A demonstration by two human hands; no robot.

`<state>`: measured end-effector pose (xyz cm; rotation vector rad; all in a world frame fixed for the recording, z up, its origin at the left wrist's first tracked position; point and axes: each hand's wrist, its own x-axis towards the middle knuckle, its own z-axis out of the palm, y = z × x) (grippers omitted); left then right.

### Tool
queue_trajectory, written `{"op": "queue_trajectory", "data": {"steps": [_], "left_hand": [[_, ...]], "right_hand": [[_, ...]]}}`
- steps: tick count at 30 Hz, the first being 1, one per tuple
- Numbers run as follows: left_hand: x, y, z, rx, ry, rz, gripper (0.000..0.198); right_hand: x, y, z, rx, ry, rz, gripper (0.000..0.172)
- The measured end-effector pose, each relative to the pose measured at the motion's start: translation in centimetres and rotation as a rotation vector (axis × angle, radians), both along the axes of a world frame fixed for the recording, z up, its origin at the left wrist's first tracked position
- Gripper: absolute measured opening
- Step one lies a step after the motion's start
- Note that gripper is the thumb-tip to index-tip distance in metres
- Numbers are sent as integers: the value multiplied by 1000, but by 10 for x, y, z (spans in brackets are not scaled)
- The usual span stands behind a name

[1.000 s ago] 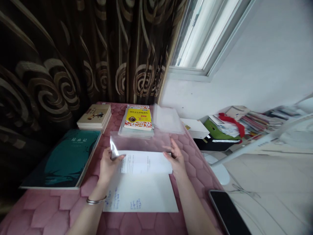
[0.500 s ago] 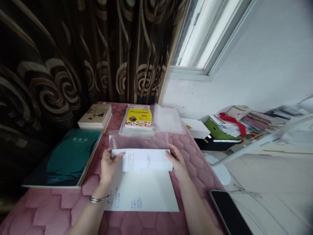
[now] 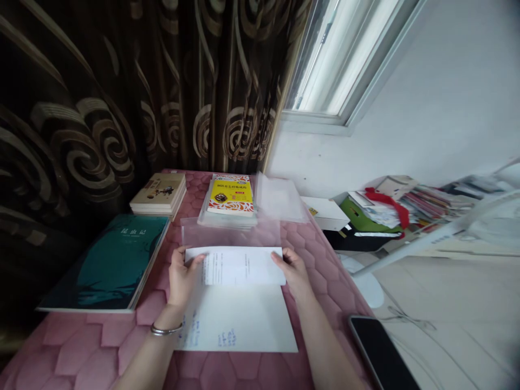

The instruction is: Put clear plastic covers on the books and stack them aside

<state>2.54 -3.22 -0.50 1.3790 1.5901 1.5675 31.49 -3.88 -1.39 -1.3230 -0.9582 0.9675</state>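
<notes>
A sheet of white paper (image 3: 239,317) with blue handwriting near its lower edge lies in front of me, its far part folded over toward me so that a printed side shows. At the fold's left end my left hand (image 3: 183,273), with a silver bangle on the wrist, is closed on the paper, thumb on top. My right hand (image 3: 294,270) pinches the right end the same way. Just beyond the fold, a clear plastic cover (image 3: 231,232) lies flat, partly under the paper. Fingers beneath the paper are hidden.
Pink quilted cloth (image 3: 93,346) covers the table. A teal book (image 3: 109,265) and a small book stack (image 3: 158,192) stand left; a yellow book (image 3: 231,194) on plastic covers (image 3: 280,197) lies behind. A phone (image 3: 382,352) rests at the right edge, near a white lamp arm (image 3: 439,233).
My right hand has shifted very slightly left along the paper's folded end. The left hand and the fold have barely moved.
</notes>
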Motion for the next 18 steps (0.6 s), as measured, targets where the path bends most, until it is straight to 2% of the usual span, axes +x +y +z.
{"op": "queue_trajectory", "data": {"steps": [8,13,18], "left_hand": [[0,-2,7,2,61,16,36],[1,-3,8,-22,90,28,37],[1,-3,6,-10,114,23,35]], "right_hand": [[-8,1,8,-19,255,-19,46],[-7,0,13,-43,310,21,58],[-5,1,8,-101,282,-17,47]]}}
